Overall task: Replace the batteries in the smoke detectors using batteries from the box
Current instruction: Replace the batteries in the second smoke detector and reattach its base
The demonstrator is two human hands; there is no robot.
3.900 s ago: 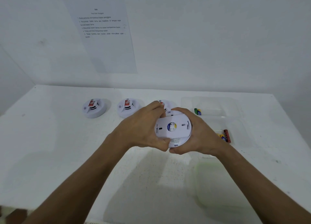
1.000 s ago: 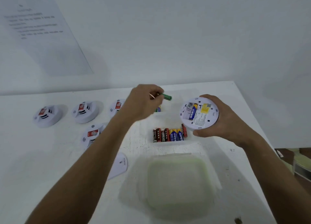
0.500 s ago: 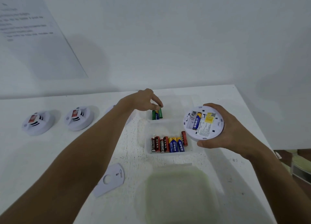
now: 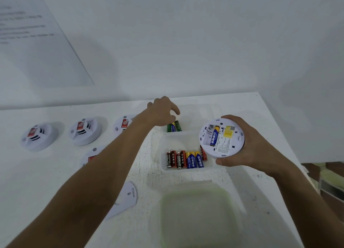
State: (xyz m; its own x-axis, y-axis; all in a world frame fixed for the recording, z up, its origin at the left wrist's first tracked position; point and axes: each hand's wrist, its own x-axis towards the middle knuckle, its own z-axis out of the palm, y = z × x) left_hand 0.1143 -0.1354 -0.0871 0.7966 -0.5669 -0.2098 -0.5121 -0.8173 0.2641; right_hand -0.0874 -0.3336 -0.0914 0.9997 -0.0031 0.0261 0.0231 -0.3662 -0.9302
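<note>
**Left hand over the far tray, right hand holding the open detector**

At the left of the frame you have two closed smoke detectors (image 4: 39, 136) (image 4: 84, 130) on the white table (image 4: 55, 173), and a third (image 4: 123, 124) and a fourth (image 4: 91, 157) partly hidden behind your left forearm. Low in the middle lies the removed cover plate (image 4: 124, 199).

Your left hand (image 4: 162, 111) is in the upper middle, over the far tray (image 4: 197, 112), fingers loosely curled just above the green batteries (image 4: 174, 126). I see nothing between the fingers.

Below it, the near tray (image 4: 162, 151) holds a row of red and blue batteries (image 4: 186, 159). At the bottom of the frame sits a cloudy lid (image 4: 199, 214).

At the right, your right hand (image 4: 247, 145) grips the open detector (image 4: 221, 138) around its rim, back side facing you. One blue battery (image 4: 214, 137) is in the compartment and the slot beside it looks empty.

A battery is small, hard, smooth and rolls easily, so I would pinch it at the middle of its body. The detector is light, stiff plastic; holding it by the rim keeps the compartment free. The contact springs inside are probably delicate.
</note>
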